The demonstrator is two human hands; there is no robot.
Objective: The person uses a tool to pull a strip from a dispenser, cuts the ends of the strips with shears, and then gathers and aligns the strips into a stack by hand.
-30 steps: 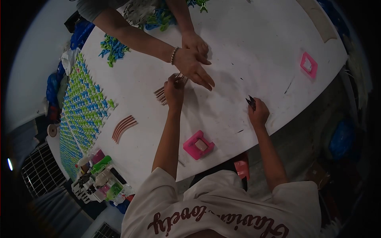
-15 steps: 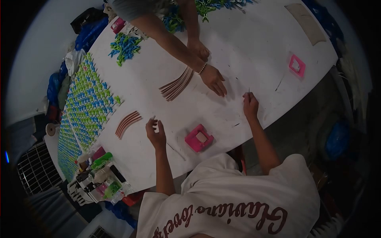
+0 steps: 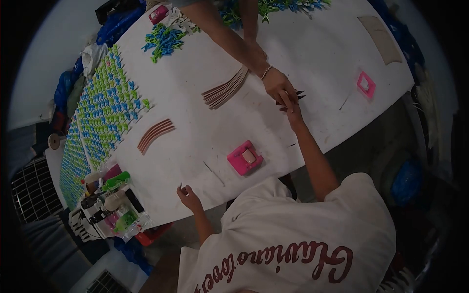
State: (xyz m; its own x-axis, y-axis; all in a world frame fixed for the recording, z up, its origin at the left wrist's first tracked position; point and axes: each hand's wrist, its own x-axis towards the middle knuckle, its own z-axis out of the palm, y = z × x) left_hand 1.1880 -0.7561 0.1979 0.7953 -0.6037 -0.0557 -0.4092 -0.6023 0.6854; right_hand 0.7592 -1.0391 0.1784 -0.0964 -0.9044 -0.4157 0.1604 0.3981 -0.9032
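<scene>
My right hand point(image 3: 294, 116) meets a co-worker's hand point(image 3: 279, 89) above the table. A dark two-pointed tool point(image 3: 300, 94), like small scissors, sticks out between them; my fingers close at it, partly covered by the co-worker's. My left hand point(image 3: 189, 198) hovers by the table's near edge, thumb and index finger apart, with a small pale bit at the index fingertip. Between my hands lie a thin rod-like tool point(image 3: 214, 173) and a pink holder point(image 3: 239, 163) with a pale block in it. Curved brown strips point(image 3: 155, 135) lie farther left.
A larger fan of brown strips point(image 3: 225, 89) lies under the co-worker's arm. Green and blue clips point(image 3: 105, 117) cover the left side, with a loose pile point(image 3: 163, 41) behind. A bin of bottles point(image 3: 115, 205) stands at the left edge. Another pink holder point(image 3: 365, 84) sits at right.
My right hand has moved forward and left to the co-worker's hand, which has shifted right. The dark tool has come into sight. My left hand has drawn back toward the table edge.
</scene>
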